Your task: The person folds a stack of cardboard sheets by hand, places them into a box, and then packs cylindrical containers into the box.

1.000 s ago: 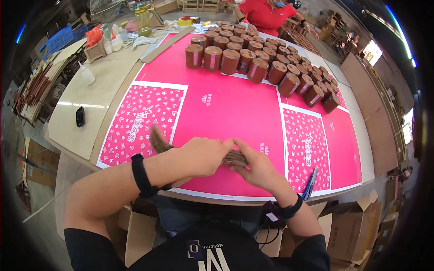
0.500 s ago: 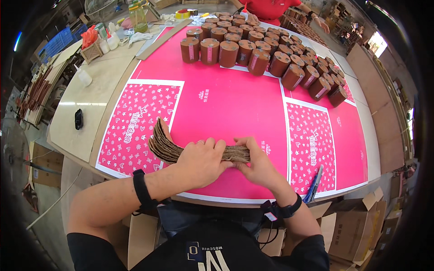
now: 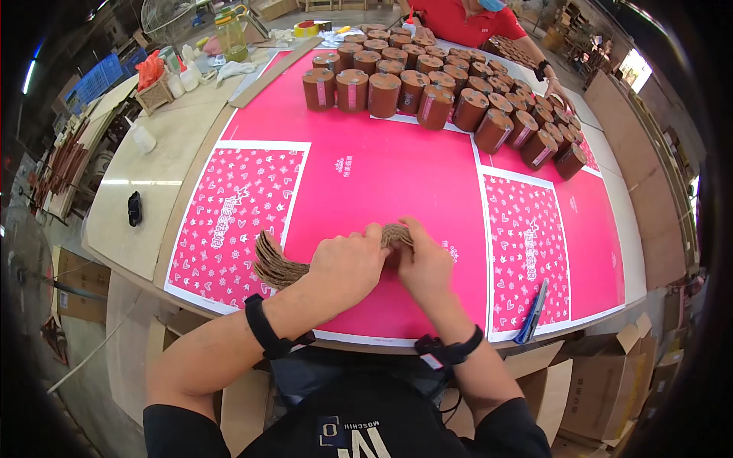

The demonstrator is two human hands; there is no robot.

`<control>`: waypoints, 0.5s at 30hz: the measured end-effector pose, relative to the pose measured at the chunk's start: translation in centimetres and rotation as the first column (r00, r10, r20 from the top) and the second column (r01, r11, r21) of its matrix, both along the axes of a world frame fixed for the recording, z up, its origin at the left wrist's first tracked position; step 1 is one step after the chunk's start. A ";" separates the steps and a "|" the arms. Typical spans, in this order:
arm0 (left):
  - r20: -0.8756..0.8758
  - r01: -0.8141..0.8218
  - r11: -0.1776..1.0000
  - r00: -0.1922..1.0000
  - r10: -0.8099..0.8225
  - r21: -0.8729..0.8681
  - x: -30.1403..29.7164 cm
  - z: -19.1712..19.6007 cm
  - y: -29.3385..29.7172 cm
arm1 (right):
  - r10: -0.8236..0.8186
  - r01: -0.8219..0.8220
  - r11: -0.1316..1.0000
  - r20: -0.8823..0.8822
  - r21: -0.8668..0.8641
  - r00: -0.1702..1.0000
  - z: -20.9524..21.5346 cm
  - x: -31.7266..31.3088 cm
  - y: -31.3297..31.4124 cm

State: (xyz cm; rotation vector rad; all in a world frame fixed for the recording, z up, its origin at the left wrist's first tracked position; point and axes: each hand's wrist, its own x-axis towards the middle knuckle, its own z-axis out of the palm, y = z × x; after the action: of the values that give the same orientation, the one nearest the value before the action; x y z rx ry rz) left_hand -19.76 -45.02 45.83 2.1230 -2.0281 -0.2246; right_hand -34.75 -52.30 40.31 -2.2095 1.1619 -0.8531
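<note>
A thick bundle of flat brown strips (image 3: 279, 266), rough at the edges, is gripped in both hands above the near part of the pink sheet. My left hand (image 3: 347, 265) is closed round its middle. The bundle's left end sticks out beyond that hand, fanned and curling upward. At the other end my right hand (image 3: 426, 265) pinches the strips, which arch upward between the two hands. Fingers and palms hide much of the bundle. Pink printed sheets (image 3: 389, 179) with white patterned panels lie beneath.
Several brown cylinders (image 3: 383, 95) stand packed at the back, with a co-worker in a red shirt (image 3: 469, 27) behind them. A blue utility knife (image 3: 532, 311) lies near the front right edge. At left are a black object (image 3: 135, 208) and a white squeeze bottle (image 3: 142, 138).
The strips have gone from nearly level to arched between my hands, which have moved closer together. The co-worker has leaned in, and a hand now reaches the cylinders at right.
</note>
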 end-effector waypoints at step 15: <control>0.054 0.083 0.995 0.995 -0.081 -0.051 2.3 0.4 2.5 | 0.251 -0.272 0.962 -0.361 -0.010 0.898 4.3 -0.6 -1.2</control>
State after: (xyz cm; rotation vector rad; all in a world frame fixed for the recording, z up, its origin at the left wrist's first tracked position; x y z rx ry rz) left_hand -17.45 -42.53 46.23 2.0367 -2.1277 -0.1271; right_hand -35.37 -53.52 44.62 -2.5709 0.9653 -0.3878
